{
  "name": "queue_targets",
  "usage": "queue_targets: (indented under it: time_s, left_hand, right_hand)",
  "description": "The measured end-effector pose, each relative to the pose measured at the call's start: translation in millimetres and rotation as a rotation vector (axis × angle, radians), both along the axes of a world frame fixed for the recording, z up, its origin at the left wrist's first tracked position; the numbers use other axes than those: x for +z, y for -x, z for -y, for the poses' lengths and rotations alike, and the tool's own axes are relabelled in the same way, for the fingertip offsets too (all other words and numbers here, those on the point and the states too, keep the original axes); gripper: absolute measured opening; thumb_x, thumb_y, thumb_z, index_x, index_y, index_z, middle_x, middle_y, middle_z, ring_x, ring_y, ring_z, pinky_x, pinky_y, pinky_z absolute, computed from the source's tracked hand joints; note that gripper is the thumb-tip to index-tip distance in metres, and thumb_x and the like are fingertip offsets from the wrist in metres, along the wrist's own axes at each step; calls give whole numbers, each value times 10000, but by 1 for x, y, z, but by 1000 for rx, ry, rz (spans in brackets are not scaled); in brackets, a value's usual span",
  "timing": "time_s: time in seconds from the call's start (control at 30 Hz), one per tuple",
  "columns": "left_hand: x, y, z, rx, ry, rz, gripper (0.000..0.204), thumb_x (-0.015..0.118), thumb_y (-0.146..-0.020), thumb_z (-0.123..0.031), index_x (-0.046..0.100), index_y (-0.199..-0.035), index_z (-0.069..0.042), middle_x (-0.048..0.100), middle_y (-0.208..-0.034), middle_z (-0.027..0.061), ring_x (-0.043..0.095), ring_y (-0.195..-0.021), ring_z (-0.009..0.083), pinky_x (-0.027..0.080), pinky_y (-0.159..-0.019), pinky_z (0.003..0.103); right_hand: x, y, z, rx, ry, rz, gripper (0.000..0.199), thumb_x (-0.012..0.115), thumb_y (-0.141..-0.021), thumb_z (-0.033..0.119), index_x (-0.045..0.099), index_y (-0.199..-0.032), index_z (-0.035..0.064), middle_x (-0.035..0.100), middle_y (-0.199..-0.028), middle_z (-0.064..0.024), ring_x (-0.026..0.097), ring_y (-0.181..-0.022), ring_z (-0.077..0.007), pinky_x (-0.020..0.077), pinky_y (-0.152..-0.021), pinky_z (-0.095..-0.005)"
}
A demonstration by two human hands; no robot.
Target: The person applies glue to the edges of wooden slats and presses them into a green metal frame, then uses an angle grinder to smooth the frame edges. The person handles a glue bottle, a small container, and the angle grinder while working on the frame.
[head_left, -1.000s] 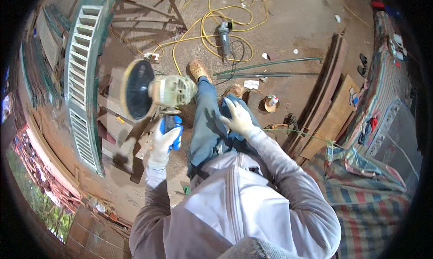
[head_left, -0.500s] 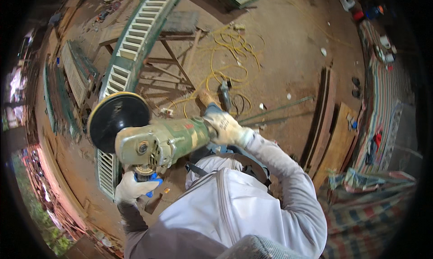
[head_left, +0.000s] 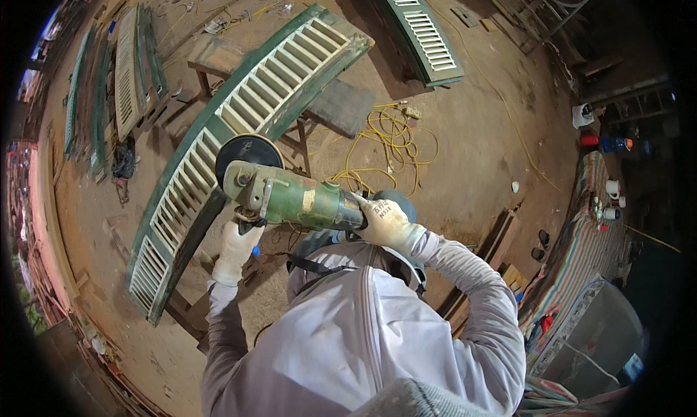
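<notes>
Both my hands, in white work gloves, hold a green angle grinder with a round dark disc at its head. My left hand is closed around the side handle below the head; that handle is mostly hidden by the fingers. At the rear of the body, my right hand wraps the dark grip. The disc overlaps the near edge of a long green louvered shutter with white slats. Whether the disc touches the wood or hovers above it, I cannot tell.
The shutter lies raised near a dark board on a wooden stand. Beyond is a second louvered shutter. A yellow cord tangles on the floor. Several panels lean at left. Planks and striped cloth are at right.
The view has shifted, bringing more of the long shutter into sight. The grinder has turned from its raised, disc-out pose, and its disc now overlaps the shutter's near edge. Both hands keep their grip.
</notes>
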State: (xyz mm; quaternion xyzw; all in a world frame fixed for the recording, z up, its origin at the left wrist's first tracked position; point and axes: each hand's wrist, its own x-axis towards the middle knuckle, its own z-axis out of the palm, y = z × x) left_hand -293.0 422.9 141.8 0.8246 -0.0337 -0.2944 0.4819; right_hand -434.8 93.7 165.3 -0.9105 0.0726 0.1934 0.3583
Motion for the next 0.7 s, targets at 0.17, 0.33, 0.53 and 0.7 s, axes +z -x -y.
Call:
queue_targets:
  time_s: [0.17,0.33,0.53,0.7]
  left_hand:
    - [-61,-18,79,236,70,43,95,749,-846,-118,714,-851,-29,620,-676,-17,536,-557,64,440,-494,304]
    - [-81,-10,180,284,-192,268,219,793,-826,-189,721,-907,1,738,-811,88,690,-721,148,539,-653,364]
    - [-44,26,309,436,1,194,212,746,-902,-164,709,-1020,9,738,-895,98,663,-797,141,528,-712,335]
    - [-31,20,382,520,-164,10,376,728,-887,-354,717,-1070,-26,737,-920,207,734,-892,349,557,-748,432]
  right_hand:
    - [-10,-64,88,158,190,-42,386,726,-809,270,624,-1107,48,736,-881,-202,736,-858,-363,579,-762,-461]
    - [-17,-112,209,296,207,14,547,758,-762,302,605,-1212,31,732,-931,-223,725,-919,-387,568,-808,-462]
    - [49,-178,314,557,129,-389,969,796,-779,546,425,-1496,11,693,-1182,-255,666,-1144,-396,544,-938,-438]
    - [6,-204,365,194,-662,-555,925,878,-821,362,393,-1512,-17,690,-1179,-179,683,-984,-162,587,-792,-309]
